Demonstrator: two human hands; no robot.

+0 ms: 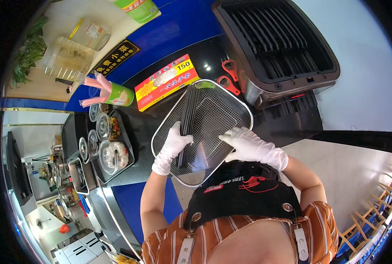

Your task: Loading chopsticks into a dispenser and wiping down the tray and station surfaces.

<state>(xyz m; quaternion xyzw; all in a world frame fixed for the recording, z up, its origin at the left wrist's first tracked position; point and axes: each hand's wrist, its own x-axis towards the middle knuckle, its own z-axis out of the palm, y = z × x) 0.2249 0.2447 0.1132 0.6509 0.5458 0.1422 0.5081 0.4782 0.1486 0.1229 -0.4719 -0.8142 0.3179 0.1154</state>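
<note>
A metal wire-mesh basket (212, 123) lies tilted across the counter edge in front of me. Inside, along its left side, is a bundle of black chopsticks (190, 114). My left hand (176, 140), in a white disposable glove, reaches over the left rim and closes around the lower part of the bundle. At the basket's lower right, my gloved right hand (245, 143) holds the rim, its fingers reaching inside. Beyond the basket stands an opened dark chopstick dispenser (278, 86), with black chopsticks in its racks and more sticking out at its front.
A glove box (167, 82) lies behind the basket, with red-handled scissors (229, 71) to its right. On the left are a green cup of wrapped pink straws (120, 95) and a black tray (130, 165) with lidded plastic tubs (109, 157). Wooden stools (359, 227) stand at the far right.
</note>
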